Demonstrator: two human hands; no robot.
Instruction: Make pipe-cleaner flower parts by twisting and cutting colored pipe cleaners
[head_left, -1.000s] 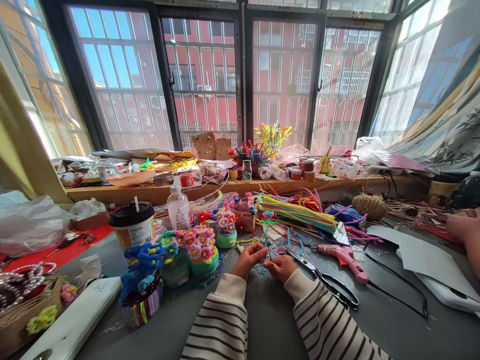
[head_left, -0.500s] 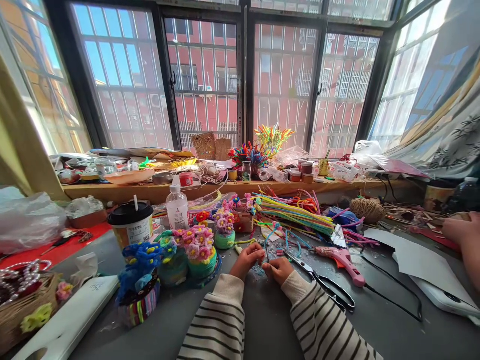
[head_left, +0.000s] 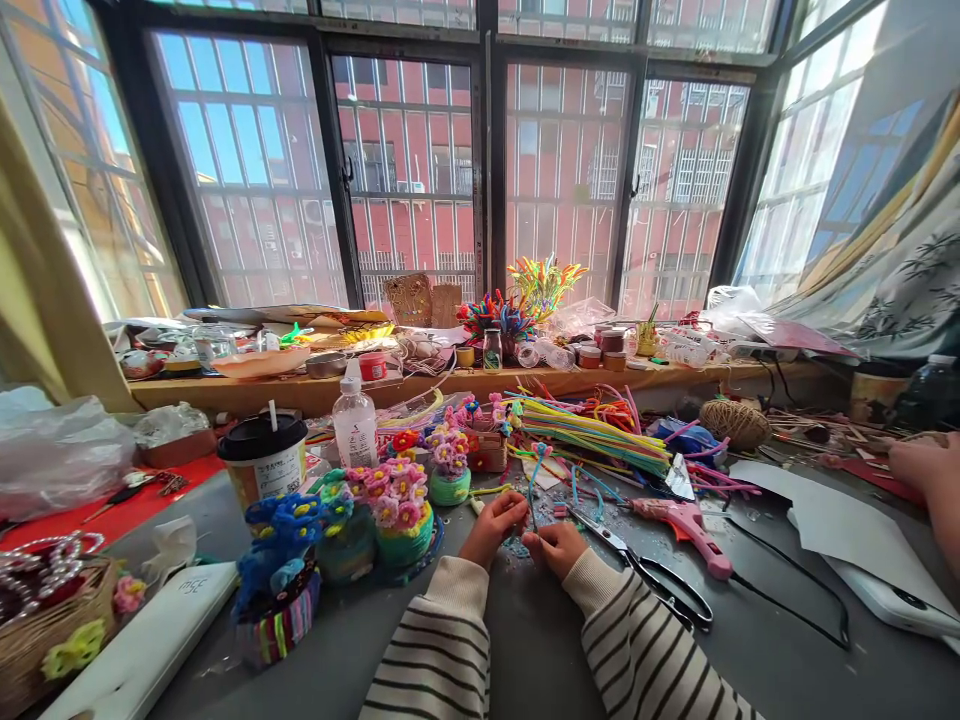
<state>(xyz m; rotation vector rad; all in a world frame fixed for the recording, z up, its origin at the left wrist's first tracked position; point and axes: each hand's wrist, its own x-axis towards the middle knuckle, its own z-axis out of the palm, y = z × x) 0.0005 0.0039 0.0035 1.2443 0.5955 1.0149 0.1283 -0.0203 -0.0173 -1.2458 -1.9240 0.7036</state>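
The right hand [head_left: 559, 548], just below the centre of the frame, pinches the lower end of a blue stem [head_left: 532, 490] between thumb and fingertips. The left hand [head_left: 491, 528] has its fingertips drawn together right beside the stem; whether they touch it or hold something thin, I cannot tell. The stem rises between the hands to a small blue and pink flower head [head_left: 541, 450], close to mid-frame.

Half a second ago the stem leaned to the right; now it stands nearly upright (the camera has tipped a little too, so small shifts are doubtful). The handling seems to centre on the stem's foot, with the flower head left free above.

Just right of the hands lie scissors [head_left: 628, 556], open, and beyond them a pink glue gun [head_left: 694, 535]. Potted flowers [head_left: 397, 505] stand left of centre, and a bundle of pipe cleaners [head_left: 600, 432] lies above and to the right.

The stem's very end is hidden by the right fingers, and the flower head blurs into the clutter behind it. At the right edge a co-worker's hand [head_left: 926, 470] is cut off; what it does is unclear.
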